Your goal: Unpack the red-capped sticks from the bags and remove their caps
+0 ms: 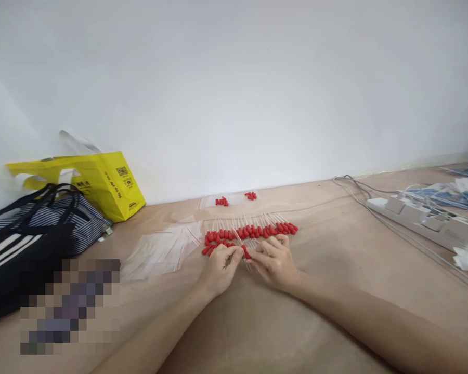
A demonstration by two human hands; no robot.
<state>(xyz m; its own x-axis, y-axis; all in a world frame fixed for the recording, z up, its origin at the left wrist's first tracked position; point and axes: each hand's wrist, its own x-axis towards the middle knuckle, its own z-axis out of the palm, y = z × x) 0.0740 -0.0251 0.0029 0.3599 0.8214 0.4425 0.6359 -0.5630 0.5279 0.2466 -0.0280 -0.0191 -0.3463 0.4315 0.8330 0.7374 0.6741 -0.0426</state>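
Observation:
Between my two hands is a dropper with a thin clear tube and a red rubber bulb. The tube points up and away from me. My left hand is closed, thumb and forefinger pinching the dropper near where tube and bulb meet. My right hand is closed too, with its fingers on the bulb from the right. Just beyond my hands lies a long row of red-bulbed droppers, tubes pointing away. A shorter row of droppers is partly hidden behind my left hand.
Clear zip bags lie left of the rows. Two small groups of red bulbs rest on clear plastic near the wall. A yellow bag and dark striped bags stand left; a power strip with cables lies right.

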